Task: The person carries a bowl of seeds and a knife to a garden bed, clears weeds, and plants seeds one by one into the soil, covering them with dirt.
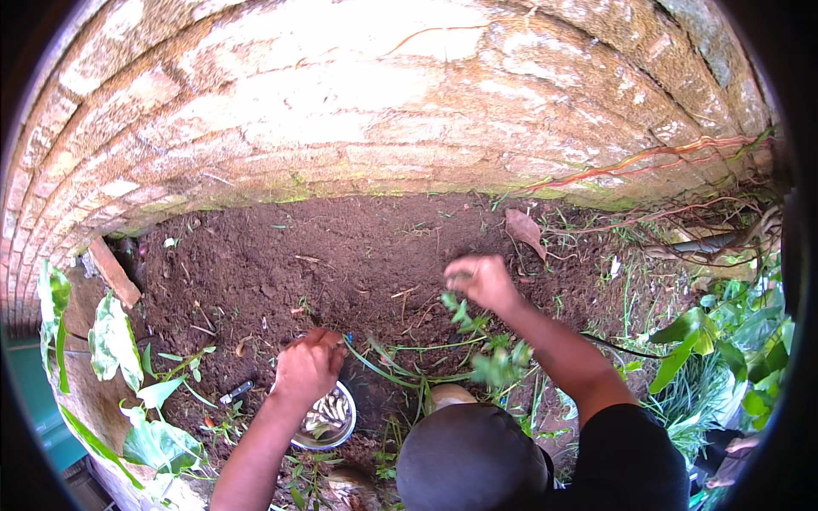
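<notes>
My left hand (311, 364) is held with bent fingers above the rim of a round metal bowl (350, 427); a small blue thing shows at its fingertips, and whether it grips this I cannot tell. Pale, elongated pieces (329, 412) lie in the bowl. Blurred, my right hand (482, 279) is over the dark bare soil (358, 249), fingers curled; what they hold is unclear. Leafy green stems (473, 319) hang or stand just below that hand. A small knife (236, 392) lies on the soil left of the bowl.
A brick wall (383, 153) runs behind the soil. At its foot lie a dry brown leaf (525, 231) on the right and a brick piece (114, 271) on the left. Broad-leaved plants (160, 450) grow at the left, more foliage (690, 338) at the right. Thin roots (639, 163) cross the wall.
</notes>
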`<state>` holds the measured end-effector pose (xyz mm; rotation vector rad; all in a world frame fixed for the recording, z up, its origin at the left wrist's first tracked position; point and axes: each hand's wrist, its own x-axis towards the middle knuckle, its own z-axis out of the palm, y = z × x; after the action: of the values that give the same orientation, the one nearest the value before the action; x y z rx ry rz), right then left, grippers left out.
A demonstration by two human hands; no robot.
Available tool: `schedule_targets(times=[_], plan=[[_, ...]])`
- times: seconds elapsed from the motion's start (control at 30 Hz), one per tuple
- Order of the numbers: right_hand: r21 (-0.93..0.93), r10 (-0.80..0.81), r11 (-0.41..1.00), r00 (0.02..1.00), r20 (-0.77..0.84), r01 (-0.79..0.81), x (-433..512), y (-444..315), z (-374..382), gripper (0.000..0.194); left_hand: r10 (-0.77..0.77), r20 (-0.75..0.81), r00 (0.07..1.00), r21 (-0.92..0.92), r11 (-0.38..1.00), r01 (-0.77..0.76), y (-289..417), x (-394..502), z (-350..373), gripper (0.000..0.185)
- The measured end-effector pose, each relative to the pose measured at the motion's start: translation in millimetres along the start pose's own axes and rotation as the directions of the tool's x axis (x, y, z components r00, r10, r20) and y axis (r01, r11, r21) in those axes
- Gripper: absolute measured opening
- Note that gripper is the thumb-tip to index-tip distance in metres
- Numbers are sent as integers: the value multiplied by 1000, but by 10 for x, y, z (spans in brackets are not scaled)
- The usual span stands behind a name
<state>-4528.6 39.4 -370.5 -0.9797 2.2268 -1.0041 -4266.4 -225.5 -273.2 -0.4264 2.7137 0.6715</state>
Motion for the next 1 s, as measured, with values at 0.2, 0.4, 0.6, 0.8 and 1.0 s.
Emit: schedule_targets(times=[0.2,0.4,0.6,0.8,1.0], plan=[[-304,55,886,731,-680,-349,230,328,-337,47,-19,-18,1000,-108,994,17,-44,-21,-5,25],[-240,0,940,704,-710,-243,575,761,-66,35,-44,-89,995,-82,996,37,-86,145,156,17],[-156,-203,975,923,-327,159,257,53,237,17,-4,-165,986,-214,976,-32,94,315,335,13],[2,376,866,648,-662,-501,-707,307,-396,23,-13,-83,996,-344,939,-16,179,314,307,17],[-250,2,846,472,-882,-472,-400,1143,-896,66,15,-96,995,-306,951,-44,257,429,298,14]])
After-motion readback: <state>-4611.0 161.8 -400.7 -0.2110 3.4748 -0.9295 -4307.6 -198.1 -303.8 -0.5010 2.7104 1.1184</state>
